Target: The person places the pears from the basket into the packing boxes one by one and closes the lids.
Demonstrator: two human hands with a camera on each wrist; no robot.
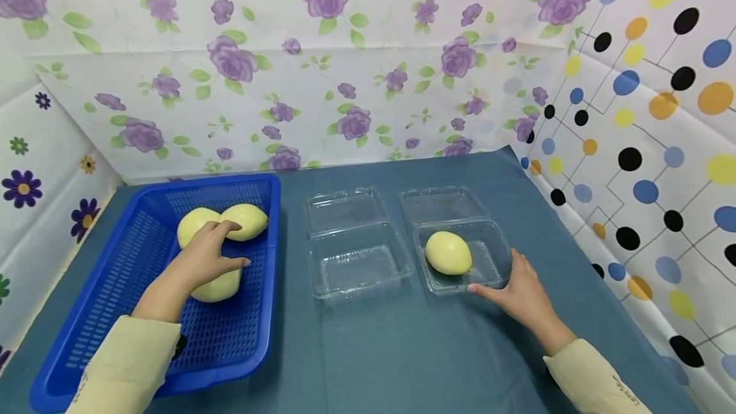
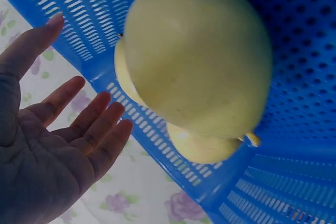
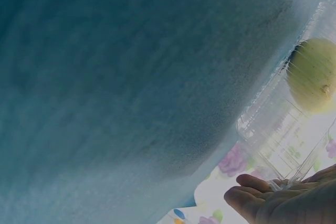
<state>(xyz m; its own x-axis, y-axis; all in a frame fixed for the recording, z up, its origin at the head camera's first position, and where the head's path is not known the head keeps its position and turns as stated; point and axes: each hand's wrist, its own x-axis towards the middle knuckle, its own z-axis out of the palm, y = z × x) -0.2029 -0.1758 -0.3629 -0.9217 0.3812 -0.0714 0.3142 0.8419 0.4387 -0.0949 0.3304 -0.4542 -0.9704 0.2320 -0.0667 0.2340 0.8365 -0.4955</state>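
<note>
Over the blue basket (image 1: pixel 267 312) my left hand (image 1: pixel 201 254) hovers with fingers spread, and the left wrist view shows a gap between it and the fruit. Beneath and around it lie pale yellow melons: one at the back left (image 1: pixel 192 225), another at the back right (image 1: pixel 247 221), and a larger-looking one (image 2: pixel 199 56) nearest the wrist camera. My right hand (image 1: pixel 520 289) touches the near right corner of a clear hinged plastic box (image 1: pixel 485 260), thumb at its front edge and extended fingers along its side. A single melon (image 1: pixel 448 253) sits in that box's base.
A second clear hinged box (image 1: pixel 356 260), lid folded back, stands between the basket and the melon's box. Blue-grey cloth (image 1: pixel 368 356) covers the table. A flowered sheet (image 1: pixel 345 82) hangs behind, and a dotted sheet (image 1: pixel 644 145) borders the right side.
</note>
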